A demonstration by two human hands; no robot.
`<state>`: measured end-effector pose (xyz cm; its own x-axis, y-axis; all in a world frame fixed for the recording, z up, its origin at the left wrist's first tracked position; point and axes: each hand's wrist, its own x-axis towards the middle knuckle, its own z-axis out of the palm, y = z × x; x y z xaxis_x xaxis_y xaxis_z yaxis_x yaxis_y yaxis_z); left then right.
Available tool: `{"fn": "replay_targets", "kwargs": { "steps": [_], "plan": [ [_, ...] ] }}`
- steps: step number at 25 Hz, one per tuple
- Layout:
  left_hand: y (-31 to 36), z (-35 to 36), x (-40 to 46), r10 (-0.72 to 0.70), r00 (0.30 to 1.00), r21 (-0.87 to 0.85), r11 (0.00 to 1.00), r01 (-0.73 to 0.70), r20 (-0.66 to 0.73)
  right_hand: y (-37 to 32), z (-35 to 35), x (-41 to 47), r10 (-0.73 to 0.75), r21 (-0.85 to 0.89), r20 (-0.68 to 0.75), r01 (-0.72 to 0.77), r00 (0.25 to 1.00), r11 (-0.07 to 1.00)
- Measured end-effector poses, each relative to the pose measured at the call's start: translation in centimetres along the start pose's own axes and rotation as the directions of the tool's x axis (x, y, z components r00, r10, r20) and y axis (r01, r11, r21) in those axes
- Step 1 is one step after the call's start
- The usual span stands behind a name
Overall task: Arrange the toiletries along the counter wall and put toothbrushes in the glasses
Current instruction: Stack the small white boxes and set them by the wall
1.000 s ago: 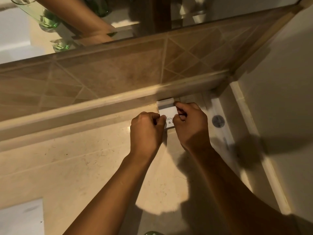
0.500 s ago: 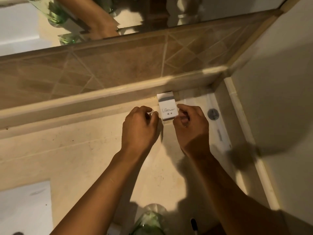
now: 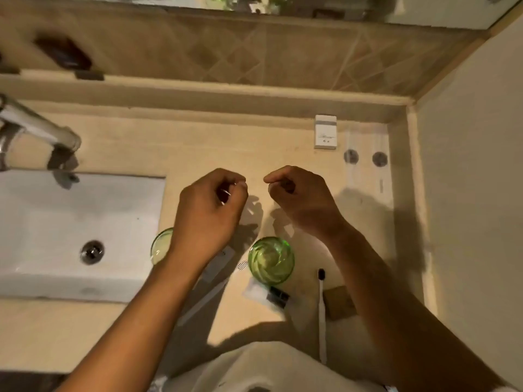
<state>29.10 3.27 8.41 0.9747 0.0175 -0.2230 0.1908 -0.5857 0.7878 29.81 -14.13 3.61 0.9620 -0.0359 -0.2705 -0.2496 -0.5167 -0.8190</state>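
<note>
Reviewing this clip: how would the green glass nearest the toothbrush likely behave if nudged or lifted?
The green glass stands upright on its base, so a nudge would probably slide it, not roll it. Being glass, it is likely rigid, breakable and perhaps slick. It looks empty, so probably fairly light; the toothbrush lies close beside it.

Green glass (image 3: pixel 271 260), clear and glossy; white toothbrush (image 3: pixel 321 315) in smooth plastic with dark bristles; small white box (image 3: pixel 325 132) of matt card; polished beige stone counter (image 3: pixel 169 148); shiny metal tap (image 3: pixel 39 128); glossy white ceramic sink (image 3: pixel 56 216)
</note>
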Motion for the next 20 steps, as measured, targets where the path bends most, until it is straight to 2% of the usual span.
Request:
{"fn": "replay_targets", "kwargs": {
  "steps": [3, 6, 8, 11, 14, 17, 20],
  "plan": [
    [-3.2, -1.2, -5.8, -0.107, 0.994, -0.088, 0.99, 0.107, -0.004, -2.2, 2.7, -1.5, -0.046, -0.115, 0.205, 0.071, 0.978, 0.991],
    [-7.0, -0.5, -10.5, -0.183, 0.983, -0.094, 0.978, 0.185, 0.029, -3.0, 4.7, -1.8, 0.029, -0.181, 0.381, 0.044, 0.924, 0.982],
    [-9.0, 0.5, -12.7, -0.259, 0.966, -0.1, 0.961, 0.258, 0.005, -3.2, 5.7, -1.4, 0.064, -0.305, 0.443, 0.083, 0.894, 0.949],
    [-11.3, 1.8, -14.5, -0.412, 0.909, -0.061, 0.911, 0.409, -0.068, -3.5, 7.8, 0.0, 0.049, -0.502, 0.525, 0.263, 0.849, 0.824],
    [-13.1, 2.6, -14.8, -0.488, 0.867, -0.035, 0.873, 0.487, -0.102, -3.5, 10.4, 1.0, 0.124, -0.583, 0.623, 0.352, 0.772, 0.732],
    [-14.0, 3.0, -13.8, -0.501, 0.852, -0.013, 0.863, 0.505, -0.149, -3.1, 12.2, 1.1, 0.211, -0.624, 0.691, 0.424, 0.691, 0.657],
    [-14.2, 2.9, -12.9, -0.509, 0.853, -0.031, 0.86, 0.509, -0.115, -2.6, 12.9, 1.0, 0.243, -0.633, 0.704, 0.433, 0.668, 0.642]
  ]
}}
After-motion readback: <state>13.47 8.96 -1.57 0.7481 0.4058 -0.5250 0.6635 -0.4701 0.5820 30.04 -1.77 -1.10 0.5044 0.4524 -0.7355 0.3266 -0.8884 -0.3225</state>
